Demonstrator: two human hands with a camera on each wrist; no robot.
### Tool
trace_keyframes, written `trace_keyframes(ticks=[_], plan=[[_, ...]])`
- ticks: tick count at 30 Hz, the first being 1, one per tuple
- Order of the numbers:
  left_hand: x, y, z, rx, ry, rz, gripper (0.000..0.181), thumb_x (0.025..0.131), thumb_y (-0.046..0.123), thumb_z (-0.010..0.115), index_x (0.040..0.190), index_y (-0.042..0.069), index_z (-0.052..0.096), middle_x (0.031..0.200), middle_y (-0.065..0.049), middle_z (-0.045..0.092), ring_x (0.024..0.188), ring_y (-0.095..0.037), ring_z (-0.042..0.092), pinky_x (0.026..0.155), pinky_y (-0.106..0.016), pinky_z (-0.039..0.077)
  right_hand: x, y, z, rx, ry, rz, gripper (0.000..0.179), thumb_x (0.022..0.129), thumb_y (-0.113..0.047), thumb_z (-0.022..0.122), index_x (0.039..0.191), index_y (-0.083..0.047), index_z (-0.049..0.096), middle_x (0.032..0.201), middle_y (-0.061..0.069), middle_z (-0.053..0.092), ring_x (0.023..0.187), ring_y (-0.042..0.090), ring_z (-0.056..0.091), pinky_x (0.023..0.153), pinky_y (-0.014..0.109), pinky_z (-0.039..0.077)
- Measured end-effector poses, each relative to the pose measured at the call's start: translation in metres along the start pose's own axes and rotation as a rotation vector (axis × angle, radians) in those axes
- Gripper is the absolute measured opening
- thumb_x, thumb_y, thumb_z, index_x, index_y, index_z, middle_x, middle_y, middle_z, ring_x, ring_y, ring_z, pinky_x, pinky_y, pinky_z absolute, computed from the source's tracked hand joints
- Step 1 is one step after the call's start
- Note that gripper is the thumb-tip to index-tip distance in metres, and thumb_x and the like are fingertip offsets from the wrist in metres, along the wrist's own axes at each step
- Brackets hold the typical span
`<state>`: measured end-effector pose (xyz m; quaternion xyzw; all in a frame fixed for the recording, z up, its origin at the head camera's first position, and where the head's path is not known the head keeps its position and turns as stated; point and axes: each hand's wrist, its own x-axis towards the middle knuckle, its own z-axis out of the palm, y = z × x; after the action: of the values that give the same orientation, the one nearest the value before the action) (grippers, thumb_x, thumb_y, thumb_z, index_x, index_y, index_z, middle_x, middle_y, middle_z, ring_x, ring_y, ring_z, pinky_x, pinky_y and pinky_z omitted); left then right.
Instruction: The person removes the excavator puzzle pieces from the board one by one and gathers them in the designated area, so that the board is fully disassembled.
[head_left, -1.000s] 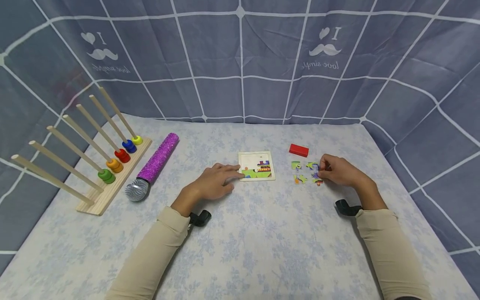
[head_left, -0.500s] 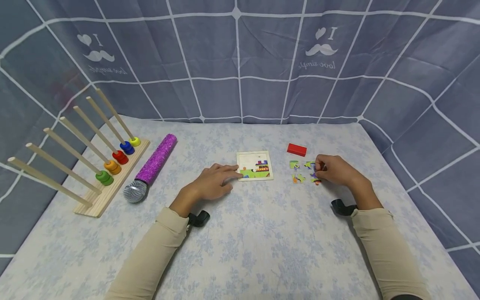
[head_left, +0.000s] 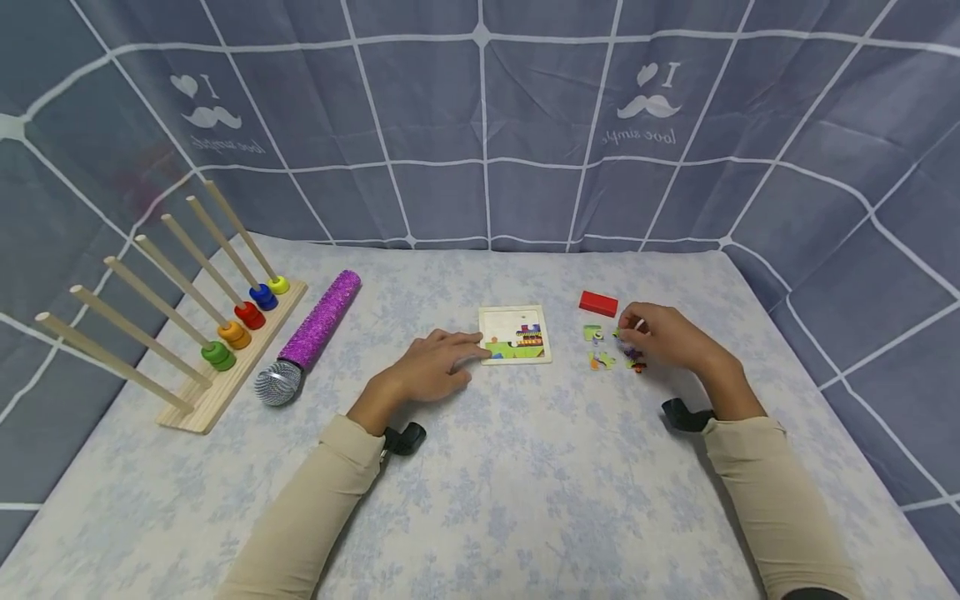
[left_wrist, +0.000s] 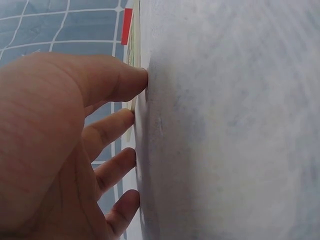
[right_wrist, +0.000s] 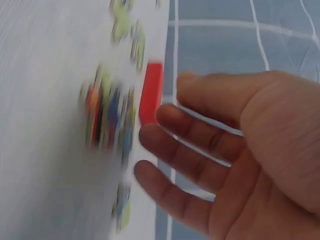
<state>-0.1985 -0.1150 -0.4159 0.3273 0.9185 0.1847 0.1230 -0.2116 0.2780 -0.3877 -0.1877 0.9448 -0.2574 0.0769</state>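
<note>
In the head view my left hand (head_left: 427, 367) lies at the left side of a small framed puzzle board (head_left: 514, 333), fingertips touching its edge. The board carries a train picture at its lower right and a green strip along the bottom. Seen from the left wrist, its thumb (left_wrist: 120, 80) and fingers are relaxed. My right hand (head_left: 667, 337) hovers over several loose puzzle pieces (head_left: 601, 361), partly covering some. The right wrist view shows blurred pieces (right_wrist: 97, 115) on the table, apart from loosely bent fingers (right_wrist: 175, 155); nothing is visible in that hand, and its index finger is hidden.
A red block (head_left: 598, 303) lies behind the pieces. To the left are a purple glittery microphone (head_left: 318, 321) and a wooden peg stand (head_left: 225, 367) with coloured rings. A grey-blue gridded curtain (head_left: 480, 125) closes off the table's back and sides.
My right hand has shifted slightly left over the pieces, covering more of the upper green one. The left hand stays at the board; the head view has moved a little.
</note>
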Motion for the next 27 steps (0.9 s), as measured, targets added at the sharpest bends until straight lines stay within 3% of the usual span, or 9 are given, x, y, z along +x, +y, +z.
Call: trace_keyframes(ticks=[7, 13, 18, 27], plan=[[0.000, 0.003, 0.000, 0.009, -0.009, -0.016, 0.047, 0.103, 0.022, 0.054, 0.149, 0.025, 0.054, 0.162, -0.002, 0.034, 0.141, -0.034, 0.033, 0.104, -0.060, 0.031, 0.033, -0.044, 0.023, 0.020, -0.085, -0.168, 0.029, 0.097, -0.005, 0.067, 0.125, 0.004, 0.064, 0.122, 0.017, 0.064, 0.111, 0.034, 0.061, 0.093, 0.050, 0.049], [0.000, 0.004, 0.000, 0.003, 0.001, -0.008, 0.046, 0.103, 0.022, 0.055, 0.149, 0.025, 0.054, 0.162, -0.001, 0.034, 0.141, -0.032, 0.034, 0.104, -0.061, 0.031, 0.070, -0.079, 0.046, -0.110, -0.131, -0.223, 0.038, 0.097, -0.006, 0.069, 0.133, 0.003, 0.064, 0.122, 0.018, 0.060, 0.108, 0.031, 0.059, 0.094, 0.045, 0.047], [0.000, 0.003, 0.002, -0.003, 0.002, 0.006, 0.046, 0.103, 0.022, 0.054, 0.149, 0.026, 0.055, 0.162, -0.001, 0.035, 0.140, -0.033, 0.034, 0.104, -0.061, 0.031, 0.082, -0.084, 0.057, -0.169, -0.136, -0.178, 0.027, 0.095, -0.002, 0.069, 0.122, 0.001, 0.070, 0.113, 0.015, 0.062, 0.103, 0.030, 0.057, 0.092, 0.044, 0.046], [0.000, 0.000, 0.001, 0.013, -0.001, -0.010, 0.046, 0.103, 0.022, 0.054, 0.149, 0.027, 0.054, 0.162, 0.001, 0.034, 0.140, -0.032, 0.034, 0.104, -0.060, 0.031, 0.087, -0.081, 0.059, -0.096, -0.119, -0.188, 0.014, 0.094, -0.001, 0.070, 0.106, -0.002, 0.063, 0.100, 0.010, 0.056, 0.090, 0.024, 0.052, 0.083, 0.040, 0.046]])
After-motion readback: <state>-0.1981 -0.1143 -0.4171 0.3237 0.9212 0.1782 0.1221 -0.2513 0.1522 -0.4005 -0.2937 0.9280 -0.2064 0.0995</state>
